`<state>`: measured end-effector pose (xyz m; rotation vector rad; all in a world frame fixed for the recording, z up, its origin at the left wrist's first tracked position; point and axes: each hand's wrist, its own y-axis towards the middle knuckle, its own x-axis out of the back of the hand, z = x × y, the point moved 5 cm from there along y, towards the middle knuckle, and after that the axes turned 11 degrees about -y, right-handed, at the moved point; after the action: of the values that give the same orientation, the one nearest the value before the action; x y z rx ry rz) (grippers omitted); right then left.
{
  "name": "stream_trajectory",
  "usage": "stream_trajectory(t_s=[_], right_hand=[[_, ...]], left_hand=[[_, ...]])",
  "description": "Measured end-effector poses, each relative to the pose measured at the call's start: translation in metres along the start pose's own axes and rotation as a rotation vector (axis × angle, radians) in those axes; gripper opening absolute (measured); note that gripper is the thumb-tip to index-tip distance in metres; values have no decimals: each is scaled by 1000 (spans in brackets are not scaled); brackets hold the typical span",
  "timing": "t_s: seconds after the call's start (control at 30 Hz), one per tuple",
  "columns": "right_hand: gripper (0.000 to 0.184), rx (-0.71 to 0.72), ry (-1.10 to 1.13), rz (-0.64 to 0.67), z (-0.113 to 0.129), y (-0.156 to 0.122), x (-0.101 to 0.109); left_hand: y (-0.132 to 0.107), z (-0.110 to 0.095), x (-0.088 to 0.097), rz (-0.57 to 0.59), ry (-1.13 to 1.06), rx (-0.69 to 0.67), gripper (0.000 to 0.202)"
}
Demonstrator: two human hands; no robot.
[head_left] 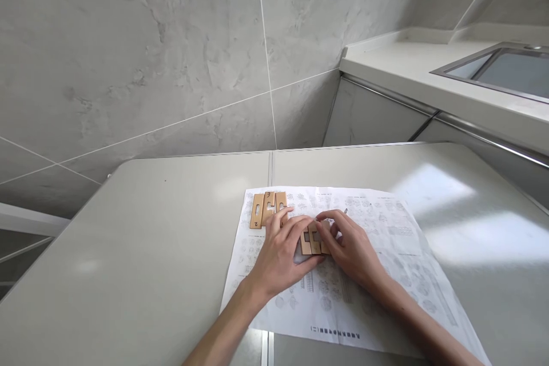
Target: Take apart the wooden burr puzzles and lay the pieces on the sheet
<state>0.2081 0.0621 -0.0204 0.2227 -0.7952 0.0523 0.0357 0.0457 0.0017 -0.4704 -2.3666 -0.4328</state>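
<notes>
Table: we worked at its middle, near the front edge.
Sheet: it lay flat there.
Left hand: we grasped the wooden pieces mid-sheet.
Right hand: we pinched them too.
Spare pieces: at the sheet's far left corner.

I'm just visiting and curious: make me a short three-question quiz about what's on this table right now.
1. True or false: the wooden pieces between the left hand and right hand lie on a printed sheet.
2. Where is the second group of pieces? A) beyond the left hand's fingertips B) in the sink C) on the floor
3. Fill in: the sheet lies on a pale grey ____.

Key: 1 true; 2 A; 3 table.
</notes>
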Motion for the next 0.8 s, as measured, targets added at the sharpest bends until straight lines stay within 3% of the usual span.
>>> stream_trajectory(t_s=[0.23, 0.43, 0.67, 0.8], right_hand=[[25, 43, 100, 15, 8, -1, 1], [24, 55, 195, 18, 6, -1, 0], [26, 138, 201, 36, 12, 0, 1], [35, 201, 161, 77, 12, -2, -1]], left_hand=[[0, 4, 0, -52, 27, -17, 79], [0, 11, 6, -246, 96, 40, 57], [-4, 10, 13, -398, 169, 96, 70], [-7, -1, 14, -438, 121, -38, 43]])
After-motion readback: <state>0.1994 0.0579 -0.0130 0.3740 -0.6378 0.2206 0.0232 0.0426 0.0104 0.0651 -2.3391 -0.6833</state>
